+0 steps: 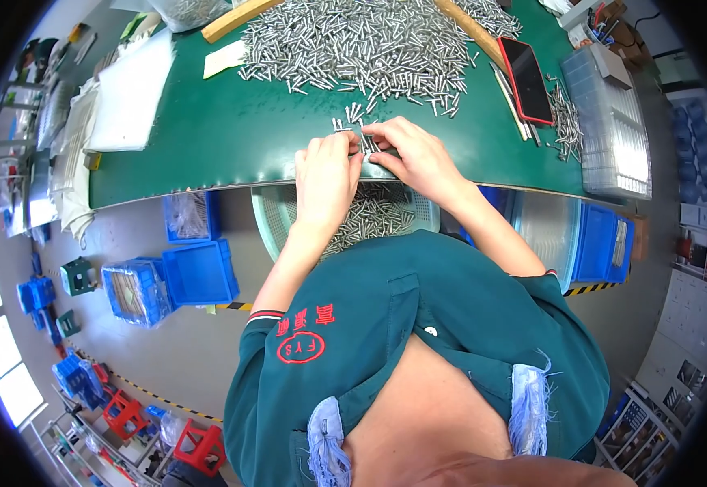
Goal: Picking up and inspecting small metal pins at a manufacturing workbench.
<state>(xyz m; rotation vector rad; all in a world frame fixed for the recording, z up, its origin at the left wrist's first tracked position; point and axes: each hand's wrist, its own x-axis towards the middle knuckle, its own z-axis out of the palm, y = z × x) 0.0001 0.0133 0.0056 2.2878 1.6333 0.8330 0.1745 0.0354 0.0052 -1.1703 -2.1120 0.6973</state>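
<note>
At the front edge of the green table point(207, 138), my two hands meet over a few small silver metal pins point(367, 145). My left hand point(323, 172) is closed, its fingers curled and its tips pressed against the near side of these pins. Thumb and forefinger of my right hand point(418, 158) curve round the same pins from the right. Several loose pins lie just beyond my fingertips. Farther back spreads a large heap of metal pins point(353, 49). Below the table edge, a light green basket point(268, 217) holds more pins. My fingers partly hide what they grip.
Wooden bars point(240, 18) border the heap. To the right lie a red-edged phone point(525, 81), pens, a small pin pile point(564, 122) and clear plastic trays point(613, 122). White sheets point(133, 93) lie at left. Blue bins point(199, 272) stand on the floor.
</note>
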